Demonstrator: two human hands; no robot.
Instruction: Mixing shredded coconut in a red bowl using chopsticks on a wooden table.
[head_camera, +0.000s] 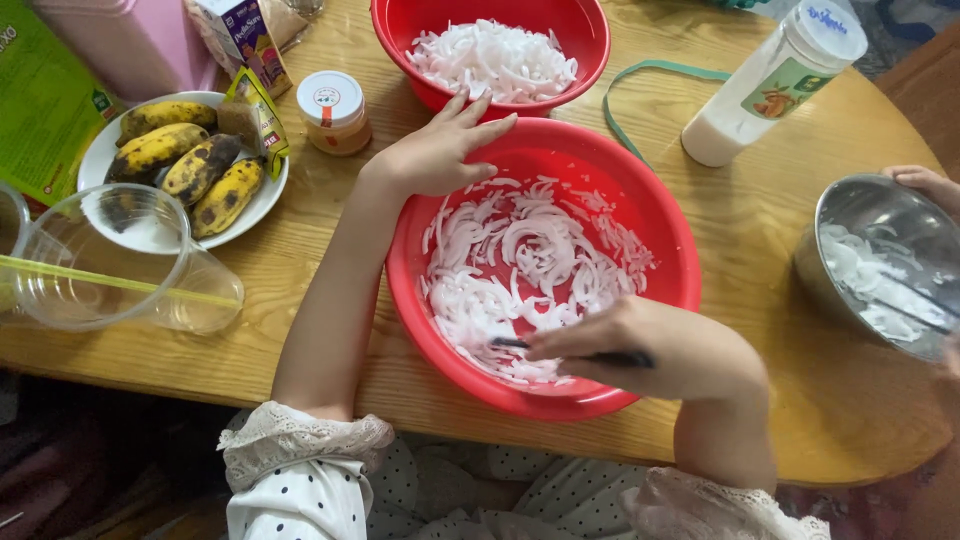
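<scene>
A large red bowl (640, 190) sits in front of me on the wooden table, holding many thin white strips (525, 265) spread over its bottom. My left hand (440, 152) rests flat on the bowl's far left rim, fingers spread. My right hand (610, 345) is inside the bowl at its near side, closed on a thin dark utensil (510, 344) whose tip lies among the white strips.
A second red bowl (590, 45) of white strips stands behind. Left: a plate of spotted bananas (185, 165), a small jar (333, 110), clear plastic cups (110, 260). Right: a white bottle (770, 85) and a metal bowl (880, 265) held by another person's hand (925, 183).
</scene>
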